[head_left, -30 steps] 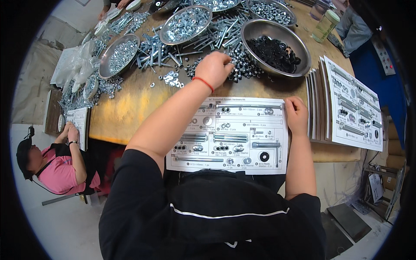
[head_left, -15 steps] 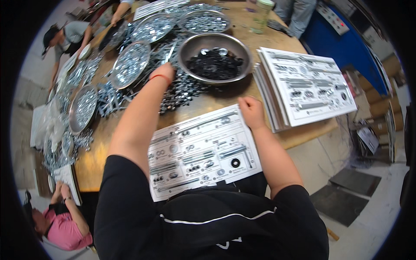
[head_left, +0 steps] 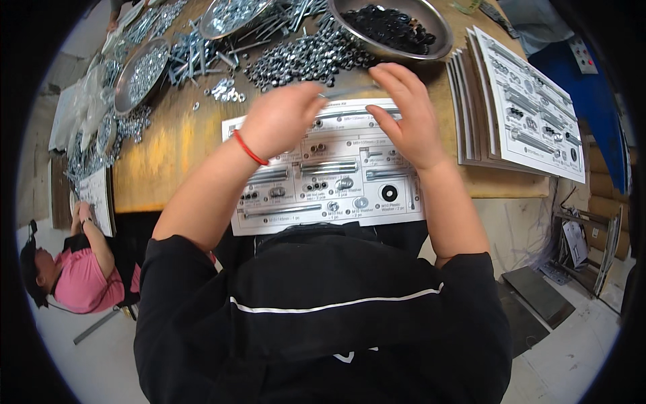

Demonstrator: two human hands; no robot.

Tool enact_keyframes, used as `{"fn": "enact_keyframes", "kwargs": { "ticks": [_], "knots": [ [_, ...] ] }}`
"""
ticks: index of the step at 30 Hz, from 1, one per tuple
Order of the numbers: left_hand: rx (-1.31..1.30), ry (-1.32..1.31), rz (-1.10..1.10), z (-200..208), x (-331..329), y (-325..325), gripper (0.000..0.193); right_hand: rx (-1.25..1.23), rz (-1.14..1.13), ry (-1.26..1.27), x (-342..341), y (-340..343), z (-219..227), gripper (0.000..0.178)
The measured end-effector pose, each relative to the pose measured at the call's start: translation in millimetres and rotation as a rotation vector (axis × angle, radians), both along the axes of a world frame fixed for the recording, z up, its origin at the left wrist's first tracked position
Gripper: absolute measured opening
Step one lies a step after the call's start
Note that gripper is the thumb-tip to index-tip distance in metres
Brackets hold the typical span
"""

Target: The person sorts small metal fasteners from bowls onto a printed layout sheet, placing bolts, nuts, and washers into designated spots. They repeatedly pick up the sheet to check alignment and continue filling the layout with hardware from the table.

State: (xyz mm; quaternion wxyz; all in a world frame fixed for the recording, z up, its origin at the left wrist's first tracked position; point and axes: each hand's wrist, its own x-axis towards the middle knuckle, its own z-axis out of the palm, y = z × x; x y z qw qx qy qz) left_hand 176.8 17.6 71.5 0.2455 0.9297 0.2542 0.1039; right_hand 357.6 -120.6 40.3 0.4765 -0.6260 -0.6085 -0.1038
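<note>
A white printed card (head_left: 334, 217) with pictures of hardware lies in front of me at the table edge, with long bolts, nuts and washers on its printed sections. Above its far edge, my left hand (head_left: 286, 116), a red band at its wrist, is closed on a long thin silver bolt (head_left: 351, 91), slightly blurred. The bolt points right, toward my right hand (head_left: 409, 113). That hand is open over the card's far right corner, thumb and fingers apart around the bolt's far end; contact cannot be made out. A black ring washer (head_left: 389, 193) sits at the card's near right.
Loose nuts (head_left: 306, 62) and bolts (head_left: 195, 55) are heaped beyond the card. A steel bowl (head_left: 444, 46) of black parts stands far right, with stacked cards (head_left: 494, 101) beside it. Metal dishes (head_left: 121, 101) lie left. A person in pink (head_left: 87, 279) works at far left.
My left hand has come back from the hardware heap to above the card, bringing a bolt. My right hand has let go of the card's edge and opened. The view has shifted.
</note>
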Motion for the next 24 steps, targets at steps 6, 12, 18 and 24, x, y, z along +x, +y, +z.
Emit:
{"fn": "enact_keyframes", "kwargs": {
  "ticks": [6,12,18,24],
  "knots": [
    [-0.029,0.098,-0.033,-20.0,3.9,-27.8,0.024,-0.217,0.102,0.013,14.6,-24.7,-26.4,0.01],
    [0.21,0.106,-0.024,-61.2,-8.7,-24.1,0.014,-0.473,-0.02,0.063,31.1,-55.7,-51.6,0.012],
    [0.165,0.17,-0.038,-64.8,-15.6,-16.0,0.013,-0.451,-0.071,0.037,25.4,-55.6,-64.3,0.011],
    [0.143,0.179,-0.088,-66.4,-19.2,-11.9,0.013,-0.47,-0.04,0.049,27.2,-53.5,-64.6,0.013]
  ]
}}
